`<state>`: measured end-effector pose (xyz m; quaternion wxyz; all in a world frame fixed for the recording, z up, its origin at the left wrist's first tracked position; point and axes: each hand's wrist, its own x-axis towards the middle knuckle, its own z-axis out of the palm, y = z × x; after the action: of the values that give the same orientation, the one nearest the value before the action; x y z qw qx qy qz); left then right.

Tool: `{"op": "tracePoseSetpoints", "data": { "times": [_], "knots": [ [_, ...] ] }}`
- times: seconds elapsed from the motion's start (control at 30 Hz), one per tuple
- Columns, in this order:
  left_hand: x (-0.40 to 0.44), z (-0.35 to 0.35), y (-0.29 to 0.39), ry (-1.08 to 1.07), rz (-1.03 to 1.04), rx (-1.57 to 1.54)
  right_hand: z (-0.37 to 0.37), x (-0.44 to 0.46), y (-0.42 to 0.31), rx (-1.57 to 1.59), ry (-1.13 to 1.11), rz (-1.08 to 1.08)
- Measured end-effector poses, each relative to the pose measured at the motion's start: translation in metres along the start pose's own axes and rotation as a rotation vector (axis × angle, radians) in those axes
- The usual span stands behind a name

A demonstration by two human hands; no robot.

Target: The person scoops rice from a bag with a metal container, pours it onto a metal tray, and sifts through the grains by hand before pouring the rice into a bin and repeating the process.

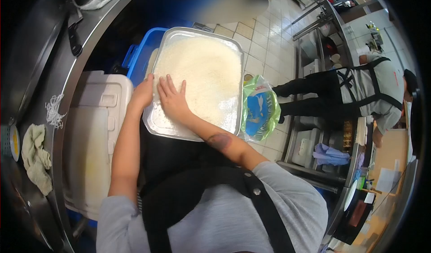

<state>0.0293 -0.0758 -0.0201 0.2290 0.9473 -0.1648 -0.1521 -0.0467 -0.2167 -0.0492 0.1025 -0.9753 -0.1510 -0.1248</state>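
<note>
A shallow metal tray [155, 126] holds a broad layer of pale, crumb-like grains [204, 69]. Bare metal shows through in its lower corners. My left hand [142, 92] is closed around the tray's left rim, with its fingertips partly hidden. On the grains near that rim lies my right hand [173, 101], palm down with fingers spread. Behind the tray's left side is a blue bin [152, 39], mostly covered by the tray. Close to the right rim sits a green and blue plastic bag [259, 109] with printed lettering.
A lidded whitish container [121, 89] stands left of the tray. Along the steel counter [92, 39] lie a knife [74, 38], white shreds [55, 111] and a cloth [36, 156]. At right, a co-worker [377, 84] bends over a bench above steel shelving [310, 174].
</note>
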Motion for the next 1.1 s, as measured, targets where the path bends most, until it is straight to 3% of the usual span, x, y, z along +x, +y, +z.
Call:
{"op": "tracePoseSetpoints", "data": {
  "times": [0.23, 0.37, 0.43, 0.5, 0.53, 0.57, 0.73, 0.87, 0.97, 1.1],
  "knots": [
    [0.0, 0.008, -0.009, 0.064, 0.087, -0.038, 0.005, 0.006, 0.05, -0.109, 0.018, 0.279],
    [0.006, 0.016, -0.016, 0.014, 0.013, -0.003, -0.013, -0.027, 0.079, -0.028, 0.044, 0.433],
    [0.007, 0.02, -0.019, 0.035, 0.06, -0.049, -0.027, -0.041, 0.092, 0.086, 0.212, 0.347],
    [0.003, 0.015, -0.012, -0.007, 0.032, -0.059, -0.043, -0.054, 0.097, 0.228, 0.142, 0.357],
    [0.0, 0.009, -0.006, -0.014, 0.03, -0.062, -0.05, -0.056, 0.099, 0.333, 0.104, 0.407],
    [0.004, 0.026, -0.02, 0.108, 0.118, -0.072, -0.058, -0.056, 0.1, 0.436, 0.058, 0.459],
    [-0.001, 0.015, -0.008, 0.032, 0.051, -0.041, -0.102, -0.044, 0.096, 1.053, -0.012, 0.724],
    [-0.001, 0.019, -0.011, 0.056, 0.061, -0.031, -0.119, -0.046, 0.087, 0.7, 0.072, 0.283],
    [-0.003, 0.011, -0.006, -0.008, 0.055, -0.005, -0.112, -0.062, 0.062, 0.324, -0.015, 0.27],
    [-0.007, 0.003, 0.002, -0.067, -0.016, -0.061, -0.092, -0.087, 0.03, 0.224, -0.241, 0.084]
  ]
}}
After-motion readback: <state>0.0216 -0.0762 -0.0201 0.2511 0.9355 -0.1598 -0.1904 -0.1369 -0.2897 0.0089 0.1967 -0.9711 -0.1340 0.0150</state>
